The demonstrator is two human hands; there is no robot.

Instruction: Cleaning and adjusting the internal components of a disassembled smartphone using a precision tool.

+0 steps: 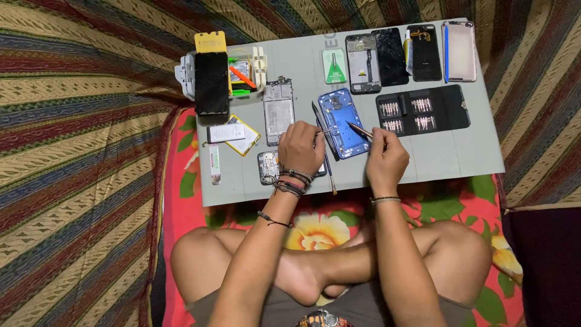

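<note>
While the right hand [385,158] pinches a screwdriver [359,129] and the left hand [301,147] grips tweezers [325,131], both tips meet over the blue phone frame [342,123] on the grey mat [448,157]. Its back is already off; I judge disassembly midway, with removed parts and a bit set [422,109] lying nearby.
</note>
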